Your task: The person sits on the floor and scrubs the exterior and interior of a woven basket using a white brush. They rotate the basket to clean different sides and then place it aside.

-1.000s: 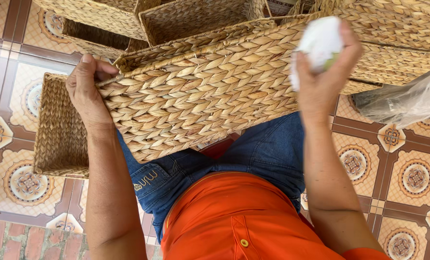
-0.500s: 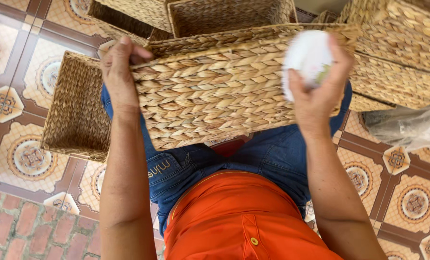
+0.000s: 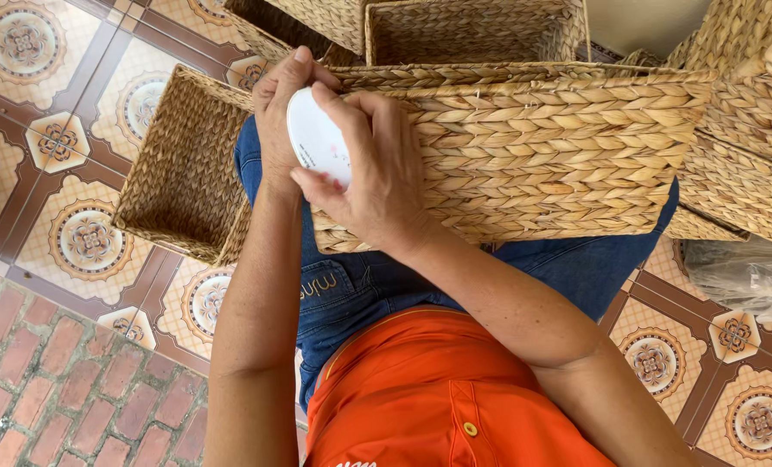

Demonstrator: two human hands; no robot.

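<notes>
Pinched a white disc (image 3: pixel 317 138) between thumb and fingers of the right hand (image 3: pixel 364 177), fingers curled over its rim, flat face turned up toward the camera. Pressed against the left end of the basket (image 3: pixel 524 147), near its upper left corner, probably so the weave could back the disc while it was handled. What the disc was could not be told; faint reddish marks on its face, too small to make out.

Closed the left hand (image 3: pixel 282 112) around that same end of the basket, fingertips hooked over the top edge, seemingly also touching the disc's far side. Judged a bracing grip: kept the basket from sliding while the right hand worked across it. Could not tell whether the left thumb touched the disc or only the weave.

Rested on the lap, across blue jeans (image 3: pixel 360 290), long side facing up, open mouth turned away. Held there likely for height and steadiness, both forearms meeting over its left end.

Further out: a second basket (image 3: pixel 183 173) on its side just left of the lap, touching the tiled floor (image 3: pixel 49 138), its open mouth facing the camera. More baskets (image 3: pixel 472 30) stacked along the top edge of the view and at the right. A clear plastic bag (image 3: pixel 745 277) on the tiles at the right edge. Orange shirt (image 3: pixel 438 389) at the bottom.
</notes>
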